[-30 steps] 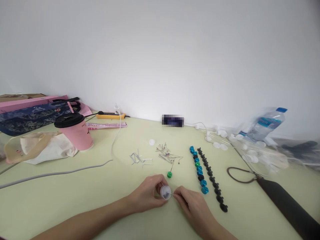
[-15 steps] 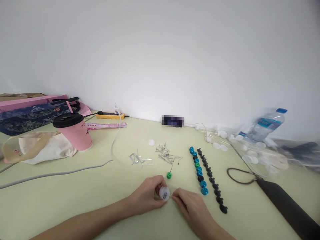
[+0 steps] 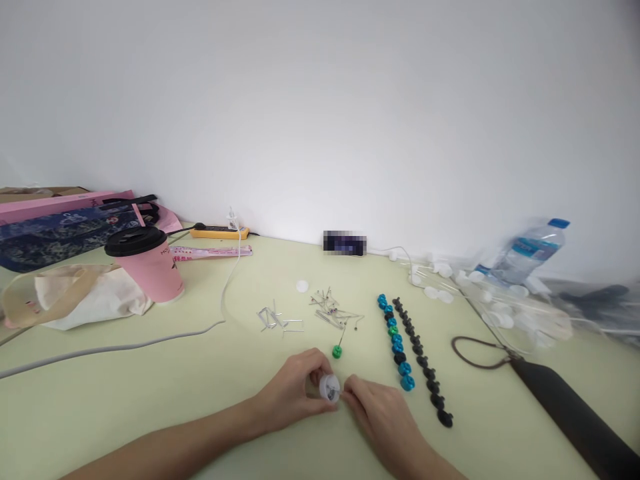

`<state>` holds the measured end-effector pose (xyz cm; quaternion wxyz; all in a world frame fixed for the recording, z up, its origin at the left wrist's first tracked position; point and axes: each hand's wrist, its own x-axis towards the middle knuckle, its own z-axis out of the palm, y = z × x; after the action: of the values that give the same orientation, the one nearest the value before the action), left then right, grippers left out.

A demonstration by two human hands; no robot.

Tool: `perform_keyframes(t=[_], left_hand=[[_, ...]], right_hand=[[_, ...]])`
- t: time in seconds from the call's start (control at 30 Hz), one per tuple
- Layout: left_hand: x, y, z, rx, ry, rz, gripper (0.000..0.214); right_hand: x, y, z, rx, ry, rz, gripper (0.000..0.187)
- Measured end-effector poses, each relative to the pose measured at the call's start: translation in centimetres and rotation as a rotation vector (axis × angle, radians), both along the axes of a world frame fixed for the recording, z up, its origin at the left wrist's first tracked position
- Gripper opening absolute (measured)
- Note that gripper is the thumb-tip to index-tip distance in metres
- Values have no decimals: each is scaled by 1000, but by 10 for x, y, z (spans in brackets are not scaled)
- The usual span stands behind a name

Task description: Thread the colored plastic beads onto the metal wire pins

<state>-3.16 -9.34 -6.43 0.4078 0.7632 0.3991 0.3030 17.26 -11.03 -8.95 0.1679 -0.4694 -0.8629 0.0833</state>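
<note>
**Worktop and room.** The worktop (image 3: 150, 400) is pale yellow-green and butts against a plain white wall (image 3: 320, 100) at 12 o'clock. Directions are taken from the small round container (image 3: 329, 387), which sits at the near centre of the worktop.

- 12 o'clock, just beyond: a green bead (image 3: 337, 351) with a thin pin standing in it.
- 12 o'clock, farther: a loose heap of metal pins (image 3: 333, 310).
- 11 o'clock: a second heap of bent pins (image 3: 280, 320) and a white cap (image 3: 303, 286).
- 1 to 2 o'clock: a row of blue, green and black beads (image 3: 395, 340), with a row of black beads (image 3: 423, 363) beside it.
- 2 o'clock, far: a water bottle (image 3: 530, 250), lying tilted.
- 3 o'clock: a long black case (image 3: 575, 413).
- 10 o'clock: a pink cup (image 3: 145, 263) with a black lid, touching a cloth bag (image 3: 75, 300).
- 9 to 10 o'clock: a grey cable (image 3: 125, 345).
- 11 o'clock, at the wall: a yellow power strip (image 3: 220, 232).

**Hands.** The left hand (image 3: 295, 390) enters from 7 o'clock with the forearm low over the worktop. Its thumb and fingers are clamped around the container, whose end faces 3 o'clock. The right hand (image 3: 383, 417) enters from 5 o'clock. Its fingertips are pinched together and touch the container's end. Whether a pin lies between them cannot be told.
</note>
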Motion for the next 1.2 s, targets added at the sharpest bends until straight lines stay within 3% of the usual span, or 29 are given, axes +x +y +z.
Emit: perform_keyframes(t=[0.27,0.43,0.57,0.73,0.87,1.2], left_hand=[[0,3,-6,2,66,-5,33],[-10,12,-5,-41,49,-39,62],[-12,28,-4,-47,-68,96,26],[9,47,-11,-10,-33,18,34],[21,52,-13,-43,-69,-37,22],[18,43,-9,-252,-300,41,13]], right_hand=[[2,-2,16,-216,260,-1,19],[6,-1,16,-301,464,-57,18],[6,2,17,-309,579,-138,19],[6,6,19,-351,699,-187,19],[7,9,19,-346,753,-223,20],[7,10,18,-305,615,-206,21]])
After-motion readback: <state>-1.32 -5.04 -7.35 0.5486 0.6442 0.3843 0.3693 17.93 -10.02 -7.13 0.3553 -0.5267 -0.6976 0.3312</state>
